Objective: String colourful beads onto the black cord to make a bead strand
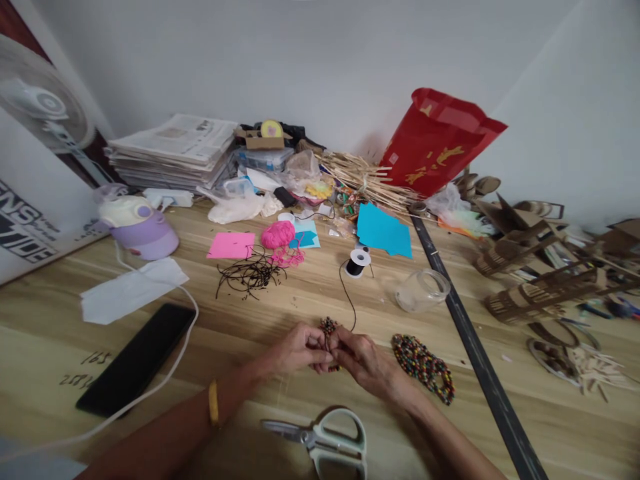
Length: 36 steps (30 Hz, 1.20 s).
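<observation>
My left hand (303, 348) and my right hand (364, 359) meet over the table, fingertips pinched close together. A string of small multicoloured beads (329, 325) is gripped between them, showing above and below the fingers. Black cord (349, 293) runs from a white spool (357, 264) down to my right hand, where its end is hidden. To the right lies a looped pile of bead strings (424, 368), touched by neither hand. Scissors (320, 437) with pale green handles rest on the table below my hands, blades pointing left.
A glass jar (423, 291) stands right of the spool. Cut black cords (250, 272), pink yarn (278, 235) and blue paper (384, 230) lie farther back. At left are a black slab (137, 360) and a white cable (187, 340). Bamboo pieces (545, 293) crowd the right.
</observation>
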### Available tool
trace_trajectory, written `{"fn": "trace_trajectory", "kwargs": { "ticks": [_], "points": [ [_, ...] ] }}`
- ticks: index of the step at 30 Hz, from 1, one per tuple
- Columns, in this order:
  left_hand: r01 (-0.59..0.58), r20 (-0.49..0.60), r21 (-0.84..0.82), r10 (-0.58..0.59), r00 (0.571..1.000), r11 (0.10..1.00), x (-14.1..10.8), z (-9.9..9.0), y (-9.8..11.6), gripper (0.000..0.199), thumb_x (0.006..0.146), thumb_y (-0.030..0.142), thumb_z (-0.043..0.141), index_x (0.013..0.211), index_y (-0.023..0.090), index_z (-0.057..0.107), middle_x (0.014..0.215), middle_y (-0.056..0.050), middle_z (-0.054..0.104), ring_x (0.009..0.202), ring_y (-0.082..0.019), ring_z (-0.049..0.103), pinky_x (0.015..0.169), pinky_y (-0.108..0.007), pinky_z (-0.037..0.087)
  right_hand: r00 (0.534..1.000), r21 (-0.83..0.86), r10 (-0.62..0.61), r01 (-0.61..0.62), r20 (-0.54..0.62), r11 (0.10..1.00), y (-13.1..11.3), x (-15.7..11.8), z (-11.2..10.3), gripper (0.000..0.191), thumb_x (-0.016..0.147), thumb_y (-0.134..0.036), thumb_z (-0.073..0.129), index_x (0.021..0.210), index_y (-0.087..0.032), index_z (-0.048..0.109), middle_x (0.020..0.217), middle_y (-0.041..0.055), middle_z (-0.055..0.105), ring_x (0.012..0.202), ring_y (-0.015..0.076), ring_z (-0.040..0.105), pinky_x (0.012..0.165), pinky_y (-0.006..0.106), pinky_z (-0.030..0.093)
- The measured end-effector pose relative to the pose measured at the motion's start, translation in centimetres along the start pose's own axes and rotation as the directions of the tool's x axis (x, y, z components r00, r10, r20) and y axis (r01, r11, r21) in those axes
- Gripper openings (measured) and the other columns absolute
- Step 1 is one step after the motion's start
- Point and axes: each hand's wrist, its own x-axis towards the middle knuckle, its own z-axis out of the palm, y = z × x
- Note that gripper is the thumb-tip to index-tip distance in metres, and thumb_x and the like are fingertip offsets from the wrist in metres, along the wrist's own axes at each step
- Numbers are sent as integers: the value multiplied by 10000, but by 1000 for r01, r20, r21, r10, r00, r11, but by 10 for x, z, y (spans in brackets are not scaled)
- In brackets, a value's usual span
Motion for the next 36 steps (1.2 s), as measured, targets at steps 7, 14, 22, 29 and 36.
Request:
{"fn": "trace_trajectory", "kwargs": {
  "ticks": [7,14,22,29,36],
  "points": [
    [-31,-67,228,47,997,973,-2,7,3,162,735,275,581,684,122,565,593,4,536,563,-114,505,525,-210,400,1000,-58,10,-10,4,998,7,1,1,105,883,-125,434,807,-189,468,669,-40,507,604,102,466,578,201,338],
    [70,-85,159,-57,995,985,-2,8,4,243,712,367,604,689,133,545,555,8,550,500,-116,510,485,-221,394,999,-62,0,-2,-35,998,7,3,5,103,883,-136,430,802,-191,462,668,-29,512,595,110,469,574,211,351],
    [130,-47,-229,-144,988,965,-1,0,3,311,640,408,709,693,114,626,619,-34,649,535,-117,572,547,-230,434,996,-115,-46,36,-82,993,2,2,11,116,919,-139,367,864,-204,447,727,6,583,596,122,523,574,223,385],
    [148,-10,-401,-166,986,904,1,-4,2,290,614,387,748,686,116,673,645,-41,682,548,-115,577,564,-227,426,988,-359,-109,63,-110,931,-5,0,13,254,787,37,362,825,-202,438,806,32,557,643,140,530,553,228,383],
    [147,-15,-480,-175,984,865,0,-3,7,311,607,379,774,706,105,665,617,-45,669,535,-114,574,548,-225,399,973,-505,-215,145,-84,851,3,-1,19,222,830,21,396,860,-192,451,825,26,543,632,132,517,553,218,399]
  ]
}}
